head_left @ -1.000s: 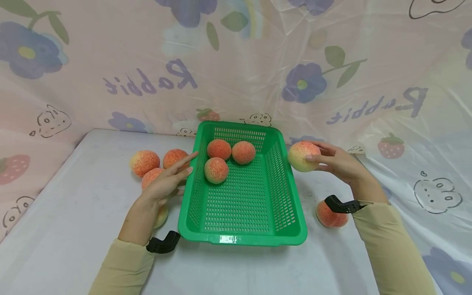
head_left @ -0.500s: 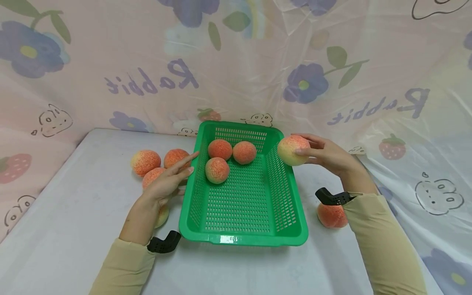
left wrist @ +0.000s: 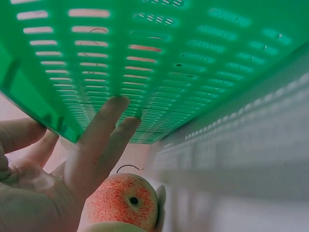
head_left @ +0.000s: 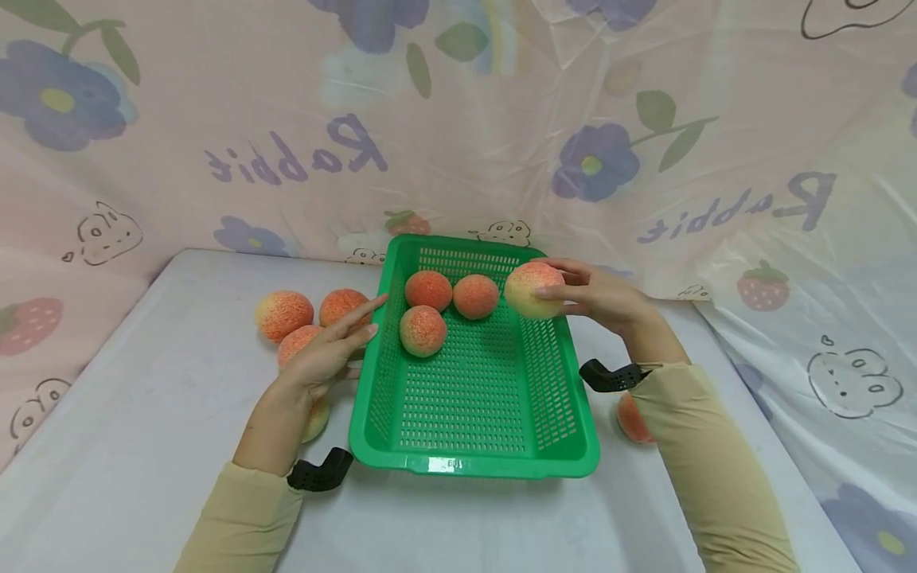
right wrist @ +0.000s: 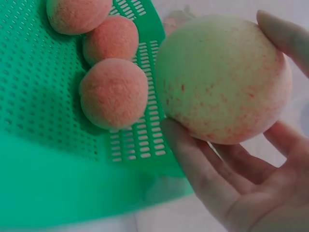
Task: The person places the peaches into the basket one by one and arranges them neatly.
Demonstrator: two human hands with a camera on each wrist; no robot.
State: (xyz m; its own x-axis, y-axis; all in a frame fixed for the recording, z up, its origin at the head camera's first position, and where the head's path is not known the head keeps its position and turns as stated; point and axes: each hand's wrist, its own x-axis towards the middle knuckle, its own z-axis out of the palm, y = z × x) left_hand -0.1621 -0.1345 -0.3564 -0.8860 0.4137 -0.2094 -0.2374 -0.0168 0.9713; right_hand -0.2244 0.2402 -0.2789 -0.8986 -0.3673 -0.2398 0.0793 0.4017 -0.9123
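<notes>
My right hand (head_left: 598, 296) holds a yellow and pink peach (head_left: 530, 296) over the far right part of a green plastic basket (head_left: 473, 464). In the right wrist view, thumb and fingers curve around that peach (right wrist: 222, 77). Inside the basket, towards its far left, lie three peaches, the nearest a speckled one (head_left: 423, 331). My left hand (head_left: 322, 358) lies along the basket's left rim. Two of its straight fingers (left wrist: 99, 140) touch the slotted outer wall (left wrist: 159, 87) in the left wrist view.
Several peaches (head_left: 284, 316) lie on the white table (head_left: 165, 398) left of the basket, partly behind my left hand. Another peach (head_left: 633, 419) sits right of it, partly covered by my right sleeve. A printed cloth (head_left: 458, 143) hangs behind the table.
My right hand has carried its peach leftwards, from outside the right rim to over the basket. The sleeve now covers more of the peach on the right. My left hand stays in place.
</notes>
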